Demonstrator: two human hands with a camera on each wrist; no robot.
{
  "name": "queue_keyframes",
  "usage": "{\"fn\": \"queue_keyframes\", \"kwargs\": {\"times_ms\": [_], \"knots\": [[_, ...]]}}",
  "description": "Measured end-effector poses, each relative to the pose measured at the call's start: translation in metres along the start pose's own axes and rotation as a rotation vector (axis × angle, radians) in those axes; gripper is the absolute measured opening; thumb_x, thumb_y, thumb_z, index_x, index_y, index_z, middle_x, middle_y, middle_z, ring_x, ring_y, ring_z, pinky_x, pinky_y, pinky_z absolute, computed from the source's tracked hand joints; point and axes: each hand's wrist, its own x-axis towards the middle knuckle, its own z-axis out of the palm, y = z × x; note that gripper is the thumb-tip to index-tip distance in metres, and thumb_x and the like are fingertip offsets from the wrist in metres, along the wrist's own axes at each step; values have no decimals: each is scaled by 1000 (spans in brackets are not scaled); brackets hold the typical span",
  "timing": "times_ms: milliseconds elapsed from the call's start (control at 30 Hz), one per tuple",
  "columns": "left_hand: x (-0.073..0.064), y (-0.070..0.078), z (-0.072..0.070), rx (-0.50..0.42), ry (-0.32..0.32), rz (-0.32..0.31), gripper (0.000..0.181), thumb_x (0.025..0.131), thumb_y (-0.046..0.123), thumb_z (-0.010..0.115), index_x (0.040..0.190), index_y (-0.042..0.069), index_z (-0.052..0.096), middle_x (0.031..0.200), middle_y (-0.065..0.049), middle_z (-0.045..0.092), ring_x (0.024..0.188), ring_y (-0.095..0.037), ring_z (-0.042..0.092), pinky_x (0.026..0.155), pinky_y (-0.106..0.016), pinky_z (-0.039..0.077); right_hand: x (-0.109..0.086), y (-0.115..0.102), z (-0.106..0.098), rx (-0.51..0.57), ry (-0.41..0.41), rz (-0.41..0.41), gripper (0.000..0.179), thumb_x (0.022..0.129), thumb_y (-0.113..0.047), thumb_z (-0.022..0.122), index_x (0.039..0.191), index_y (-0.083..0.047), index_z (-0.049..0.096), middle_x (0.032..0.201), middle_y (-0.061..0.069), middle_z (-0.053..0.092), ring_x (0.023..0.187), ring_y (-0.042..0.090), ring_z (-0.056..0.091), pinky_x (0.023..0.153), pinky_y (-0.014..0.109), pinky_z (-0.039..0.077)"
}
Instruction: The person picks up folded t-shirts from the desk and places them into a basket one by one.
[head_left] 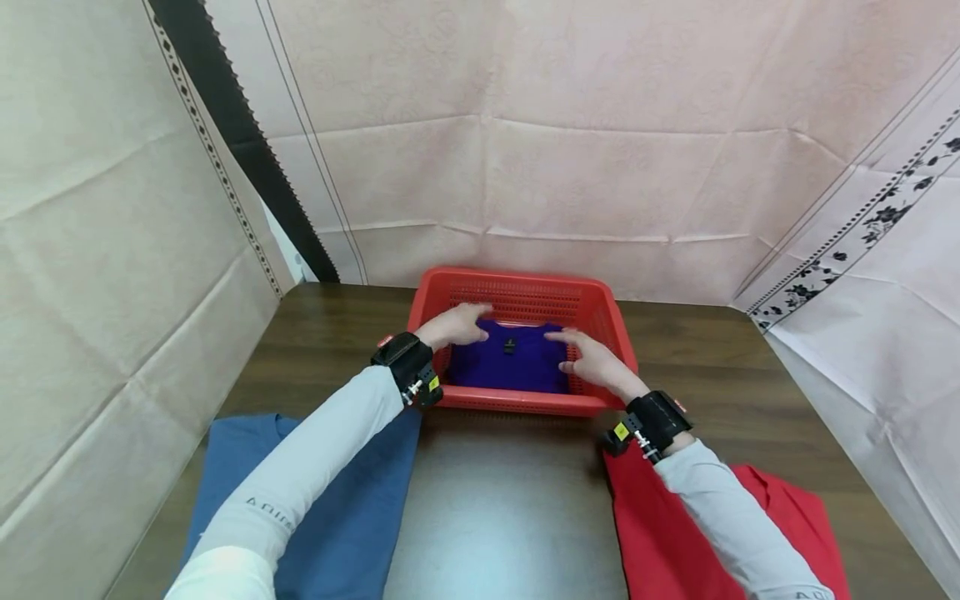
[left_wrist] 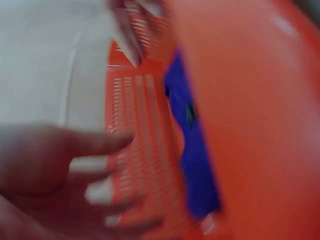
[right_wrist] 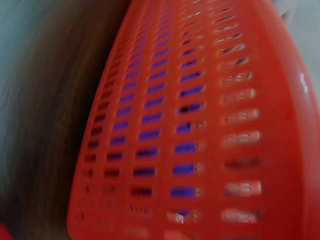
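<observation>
A folded purple shirt (head_left: 510,358) with a dark neck label lies inside a red plastic basket (head_left: 517,403). Over the basket's left part, my left hand (head_left: 456,325) has its fingers extended above the shirt's left edge. My right hand (head_left: 594,360) is over the right part, fingers spread and pointing inward near the shirt's right edge. Neither hand grips anything. In the left wrist view, the left hand's fingers look blurred beside the slotted basket wall. The right wrist view shows the slotted outer side of the basket (right_wrist: 210,150), purple cloth visible through its slots; the right hand is hidden there.
On the wooden table (head_left: 675,358), a folded blue garment (head_left: 360,508) lies at the front left, partly under my left sleeve. A red garment (head_left: 660,533) is at the front right, partly under my right sleeve. Pale patterned cloth (head_left: 570,183) hangs behind the table and along both sides.
</observation>
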Motion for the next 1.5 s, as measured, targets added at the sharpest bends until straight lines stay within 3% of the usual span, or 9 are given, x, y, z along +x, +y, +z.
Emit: {"fn": "queue_keyframes", "kwargs": {"times_ms": [133, 300, 500, 633, 733, 933, 1033, 1200, 1500], "knots": [[-13, 2, 6, 421, -227, 64, 43, 96, 21, 44, 139, 17, 44, 146, -10, 39, 133, -24, 29, 112, -43, 25, -3, 0, 1, -126, -211, -152, 45, 94, -14, 49, 138, -18, 46, 151, 20, 25, 135, 38, 20, 106, 64, 24], [-19, -5, 15, 452, -430, 13, 47, 98, 24, 40, 144, 25, 33, 153, -9, 24, 138, -24, 17, 115, -45, 16, -5, 3, 4, -105, -392, -140, 42, 97, -15, 40, 139, -17, 45, 152, 19, 21, 137, 38, 10, 108, 67, 11], [-16, -13, 16, 435, -434, 23, 47, 98, 28, 40, 144, 27, 32, 154, -9, 22, 138, -25, 16, 115, -46, 14, -3, 2, 6, -139, -377, -128, 41, 96, -19, 42, 137, -19, 48, 151, 18, 27, 136, 38, 18, 108, 64, 17], [-19, -14, 14, 400, -295, 93, 41, 97, 29, 43, 138, 23, 46, 144, -7, 43, 130, -22, 34, 111, -43, 28, -4, -6, 7, -104, -207, -172, 38, 95, -23, 48, 132, -18, 53, 132, 15, 53, 106, 31, 54, 93, 54, 43], [-29, -11, 9, 336, -129, 171, 36, 96, 29, 46, 130, 20, 56, 132, -6, 55, 116, -19, 47, 103, -44, 37, -10, -21, 8, 15, -36, -235, 35, 94, -24, 51, 128, -19, 56, 118, 9, 62, 80, 22, 60, 75, 45, 51], [-81, -7, 3, 89, 227, 297, 26, 95, 26, 51, 115, 16, 65, 94, -3, 70, 72, -12, 62, 61, -33, 52, -33, -69, 25, 441, 101, -353, 32, 94, -25, 52, 121, -9, 58, 108, 15, 66, 99, 27, 60, 81, 50, 53], [-115, -17, 9, -26, 354, 313, 22, 94, 28, 52, 106, 17, 67, 78, 1, 69, 56, -10, 59, 50, -29, 49, -48, -93, 43, 618, 84, -330, 32, 94, -28, 52, 116, -6, 60, 100, 22, 65, 88, 32, 62, 72, 47, 56], [-166, -53, 28, -81, 489, 230, 19, 94, 31, 52, 101, 22, 67, 71, 5, 66, 49, -10, 52, 44, -29, 45, -64, -116, 85, 773, -59, -290, 35, 96, -26, 48, 113, 1, 61, 99, 29, 64, 82, 36, 63, 67, 41, 58], [-237, -147, 63, 91, 862, 19, 19, 93, 32, 52, 94, 25, 70, 72, 4, 69, 50, -7, 51, 40, -30, 38, -69, -113, 158, 892, -311, -102, 46, 96, -29, 47, 132, 1, 48, 131, 26, 52, 108, 36, 55, 85, 49, 52]]}}
